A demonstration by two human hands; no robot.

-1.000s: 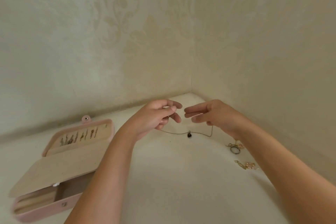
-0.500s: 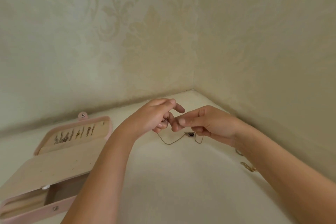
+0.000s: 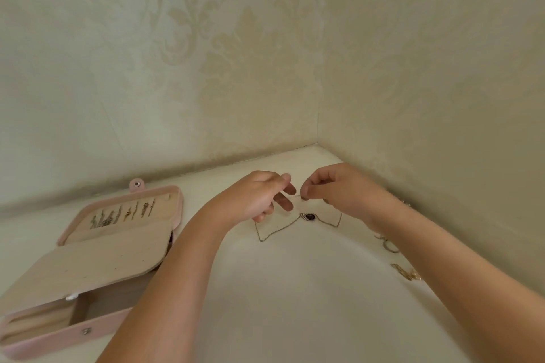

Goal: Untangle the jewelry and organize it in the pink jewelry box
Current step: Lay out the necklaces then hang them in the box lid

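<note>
My fingers (image 3: 287,187) on the left hand (image 3: 259,196) and those of my right hand (image 3: 333,187) pinch the two ends of a thin chain necklace (image 3: 275,231), thumb against forefinger on each side, nearly touching tip to tip above the white tabletop (image 3: 280,289). The chain droops from both pinches in a loose W, its dark pendant (image 3: 309,216) hanging just below my hands. The pink jewelry box (image 3: 88,268) lies open well to my left, a row of small pieces (image 3: 121,214) in its lid. Near my right forearm, by the wall, lie a ring (image 3: 390,246) and a gold piece (image 3: 407,272).
</note>
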